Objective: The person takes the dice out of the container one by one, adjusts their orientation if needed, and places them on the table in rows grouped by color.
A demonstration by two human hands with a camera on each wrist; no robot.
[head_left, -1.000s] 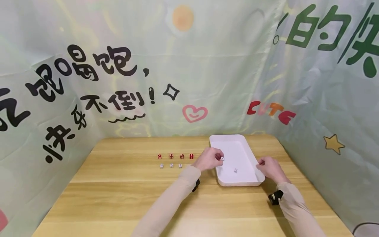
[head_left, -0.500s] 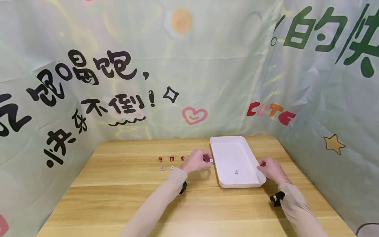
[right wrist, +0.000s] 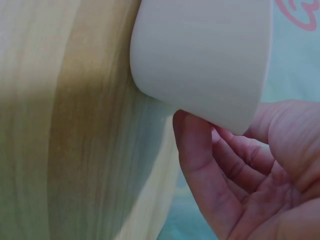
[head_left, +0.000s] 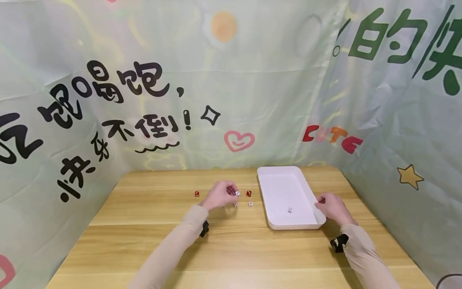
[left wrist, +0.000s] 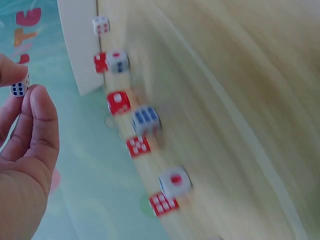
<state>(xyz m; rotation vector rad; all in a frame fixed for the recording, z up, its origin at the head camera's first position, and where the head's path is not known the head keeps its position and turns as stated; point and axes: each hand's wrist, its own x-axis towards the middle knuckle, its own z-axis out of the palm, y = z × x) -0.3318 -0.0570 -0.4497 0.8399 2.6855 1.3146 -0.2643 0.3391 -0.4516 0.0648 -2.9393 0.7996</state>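
My left hand (head_left: 219,195) pinches a white die (head_left: 237,193) between thumb and fingers, above the rows of dice on the table. Blue pips show on that die (left wrist: 18,89) in the left wrist view. Under and beside the hand lie red dice (head_left: 248,193) in a back row and white dice (head_left: 250,204) in a front row; the hand hides some of them. My right hand (head_left: 332,207) holds the right rim of a white tray (head_left: 281,182), thumb and fingers on either side of its wall (right wrist: 205,55). One white die (head_left: 290,210) lies inside the tray.
The dice and tray stand on a wooden table (head_left: 144,249). A printed cloth (head_left: 195,88) hangs behind it and along both sides. At the row's left end sits a red die (head_left: 196,194).
The left hand has moved left with the white die, from over the tray to above the dice rows. My right hand stays at the tray's rim.
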